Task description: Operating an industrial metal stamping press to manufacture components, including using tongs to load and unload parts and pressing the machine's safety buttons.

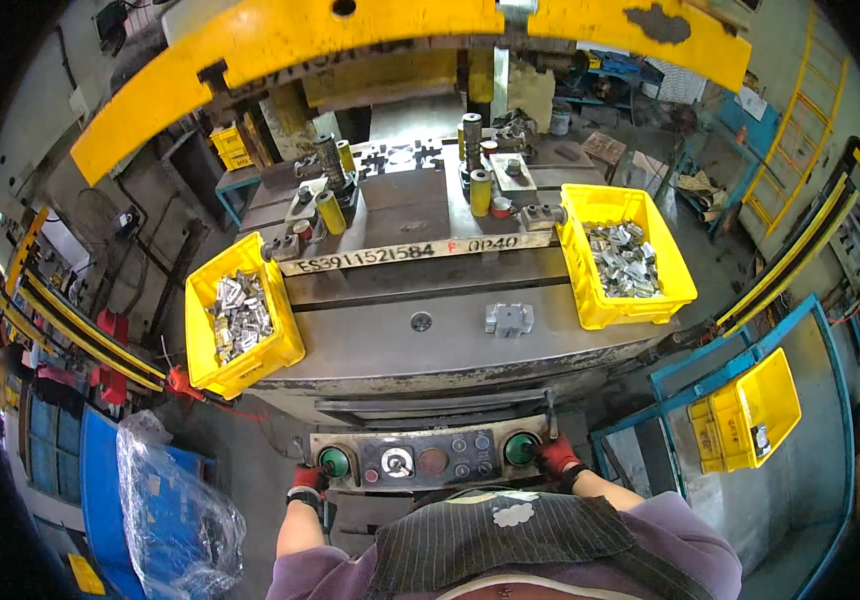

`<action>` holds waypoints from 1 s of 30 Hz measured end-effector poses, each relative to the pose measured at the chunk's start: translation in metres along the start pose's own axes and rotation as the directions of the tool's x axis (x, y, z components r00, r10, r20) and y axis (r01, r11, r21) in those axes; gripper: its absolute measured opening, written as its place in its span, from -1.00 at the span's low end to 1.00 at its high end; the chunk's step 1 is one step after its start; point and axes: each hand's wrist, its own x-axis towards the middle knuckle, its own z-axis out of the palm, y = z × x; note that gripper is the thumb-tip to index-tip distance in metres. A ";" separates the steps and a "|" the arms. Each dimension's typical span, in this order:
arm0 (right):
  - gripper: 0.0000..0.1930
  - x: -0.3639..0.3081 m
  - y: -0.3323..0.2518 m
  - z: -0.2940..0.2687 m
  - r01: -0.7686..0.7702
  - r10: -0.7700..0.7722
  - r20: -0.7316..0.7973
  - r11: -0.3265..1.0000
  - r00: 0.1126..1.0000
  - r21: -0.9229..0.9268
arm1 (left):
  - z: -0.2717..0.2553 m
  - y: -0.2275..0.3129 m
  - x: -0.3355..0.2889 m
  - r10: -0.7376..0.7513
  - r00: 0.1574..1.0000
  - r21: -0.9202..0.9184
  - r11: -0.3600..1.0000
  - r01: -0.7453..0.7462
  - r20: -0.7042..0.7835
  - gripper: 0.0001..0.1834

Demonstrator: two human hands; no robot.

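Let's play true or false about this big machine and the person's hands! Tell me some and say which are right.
1. Both hands, the left hand and the right hand, rest by green buttons. True.
2. The left yellow bin is empty. False: it holds small metal parts.
3. A small metal part lies on the press table between the bins. True.
4. The right yellow bin is blue. False: it is yellow.

Two round green push buttons, one [334, 461] at the control panel's left end, the other [519, 449] at its right end.
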 end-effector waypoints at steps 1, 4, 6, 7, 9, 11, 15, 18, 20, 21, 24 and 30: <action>-0.52 -0.009 -0.018 0.001 -0.011 0.008 -0.048 0.998 0.999 -0.060 | -0.002 -0.006 -0.005 0.018 0.997 0.088 0.996 -0.012 -0.071 -0.68; -0.12 -0.040 -0.083 -0.021 -0.092 0.088 0.080 0.994 0.993 0.051 | -0.001 0.000 -0.009 0.010 0.995 0.212 0.977 0.010 -0.095 -0.63; -0.14 -0.017 -0.049 -0.020 -0.080 0.073 0.095 0.995 0.993 0.068 | 0.006 0.009 -0.008 -0.018 0.999 0.244 0.969 0.030 -0.050 -0.60; -0.16 -0.008 -0.034 -0.016 -0.067 0.056 0.131 0.994 0.990 0.082 | 0.007 0.003 -0.003 0.052 0.993 0.152 0.988 -0.035 -0.108 -0.59; -0.20 -0.009 -0.034 -0.014 -0.094 0.085 0.122 0.993 0.989 0.071 | 0.006 -0.007 0.005 0.111 0.978 0.066 0.993 -0.100 -0.176 -0.59; -0.24 -0.009 -0.035 -0.013 -0.122 0.115 0.109 0.991 0.987 0.061 | 0.004 -0.013 0.008 0.127 0.968 0.024 0.992 -0.124 -0.217 -0.65; -0.43 -0.011 -0.037 -0.023 0.039 -0.027 0.277 0.999 0.960 -0.037 | 0.001 -0.035 0.007 0.175 0.962 -0.271 0.935 -0.229 -0.211 -0.70; -0.50 -0.060 -0.117 -0.060 -0.243 0.181 0.333 0.958 0.925 0.155 | 0.002 -0.046 -0.009 0.079 0.990 -0.307 0.945 -0.112 -0.118 -0.68; -0.51 -0.102 -0.164 -0.079 -0.412 0.341 0.247 0.840 0.907 0.353 | 0.012 -0.039 -0.036 0.116 0.956 -0.436 0.870 -0.229 -0.271 -0.56; -0.49 -0.113 -0.170 -0.081 -0.113 0.106 0.039 0.947 0.994 0.300 | 0.012 -0.046 -0.042 0.109 0.898 -0.538 0.767 -0.349 -0.427 -0.50; -0.46 -0.120 -0.224 -0.079 0.360 -0.358 -0.041 0.931 0.933 0.057 | 0.010 -0.036 -0.047 0.107 0.749 -0.509 0.671 -0.540 -0.654 -0.41; -0.36 -0.042 -0.432 0.005 0.812 -0.807 0.087 0.576 0.584 -0.098 | 0.031 0.072 -0.058 0.418 0.898 -0.481 0.764 -0.430 -0.138 -0.77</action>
